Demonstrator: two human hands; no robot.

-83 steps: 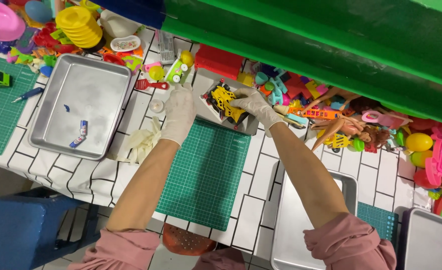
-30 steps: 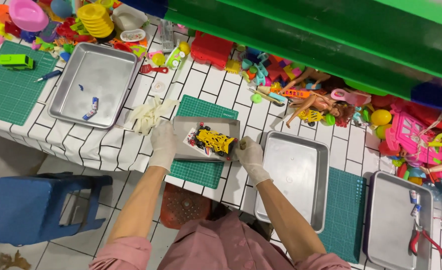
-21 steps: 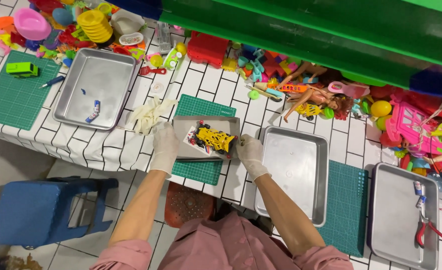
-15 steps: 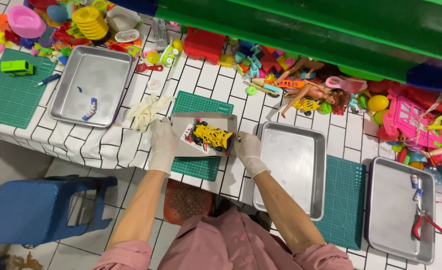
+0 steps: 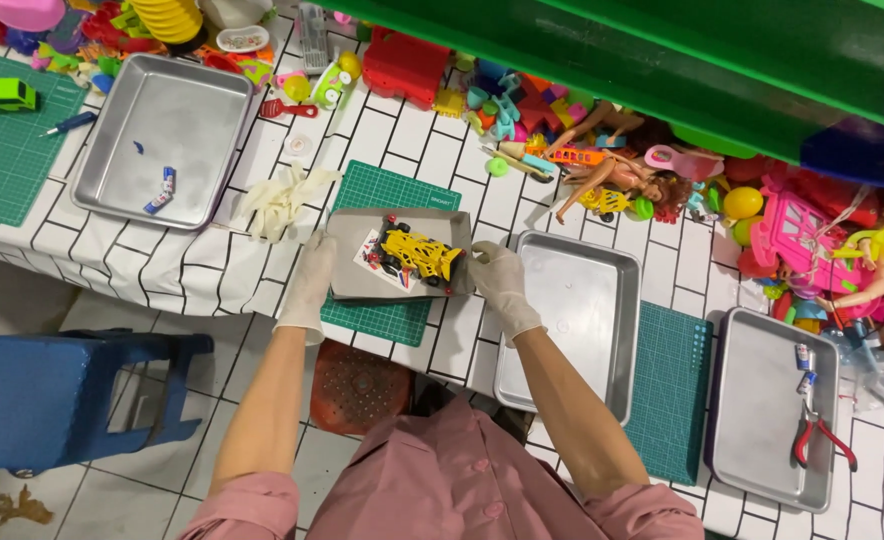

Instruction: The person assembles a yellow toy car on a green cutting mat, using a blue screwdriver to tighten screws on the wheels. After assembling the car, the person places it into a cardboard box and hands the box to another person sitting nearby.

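Observation:
A small grey tray (image 5: 352, 262) rests on a green cutting mat (image 5: 387, 195). On the tray sits a yellow toy race car (image 5: 420, 255) with black wheels, on top of a small card. My left hand (image 5: 312, 278), in a white glove, grips the tray's left edge. My right hand (image 5: 497, 283), also gloved, holds the tray's right edge. Both forearms are bare, with pink sleeves at the bottom.
A metal tray (image 5: 217, 100) with small bits lies at the left, a spare white glove (image 5: 280, 200) beside it. Another metal tray (image 5: 572, 320) sits right of my hands, a third (image 5: 762, 410) holds red pliers. Toys crowd the back under a green shelf (image 5: 662, 60). A blue stool (image 5: 52, 395) stands below.
I brought the grey tray with the yellow car back from the toy pile onto the green mat. The view has pulled away from the table; my hands stay on the tray's edges.

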